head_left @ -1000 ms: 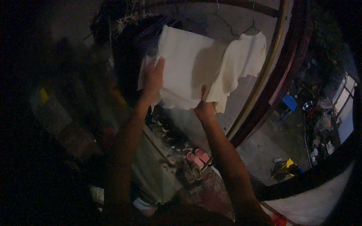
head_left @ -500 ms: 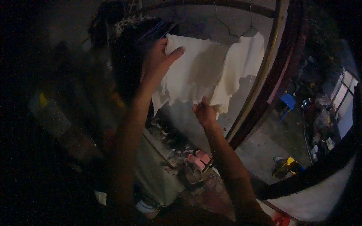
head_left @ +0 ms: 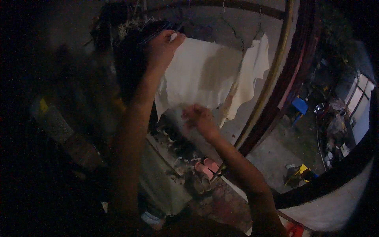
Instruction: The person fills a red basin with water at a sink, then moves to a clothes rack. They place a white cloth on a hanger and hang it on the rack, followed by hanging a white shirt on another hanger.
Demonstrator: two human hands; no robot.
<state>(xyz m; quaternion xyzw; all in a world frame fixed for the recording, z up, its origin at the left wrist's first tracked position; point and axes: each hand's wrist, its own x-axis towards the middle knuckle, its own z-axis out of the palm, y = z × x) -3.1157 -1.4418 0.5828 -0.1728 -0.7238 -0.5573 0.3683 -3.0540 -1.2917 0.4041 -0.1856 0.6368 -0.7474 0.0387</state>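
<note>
Evidently, the step in hand is a spreading-out of the white cloth [head_left: 197, 67], which is hanging below the middle of the dark rail [head_left: 252, 8], its right side reaching toward a cream garment [head_left: 249, 81] that is dangling from a hanger [head_left: 259, 32] near the rail's right end. The left hand [head_left: 162, 49] is pinching the cloth's upper-left corner between thumb and fingers. The right hand [head_left: 200, 118] is hovering by the lower edge, its fingers loosely curling; blur is keeping me from telling whether they are touching fabric. To my eye, the next move is calling for the left pinch to be holding that corner taut while the right fingers are finding a sure grip below. Pink slippers [head_left: 203, 170] are lying well beneath.
</note>
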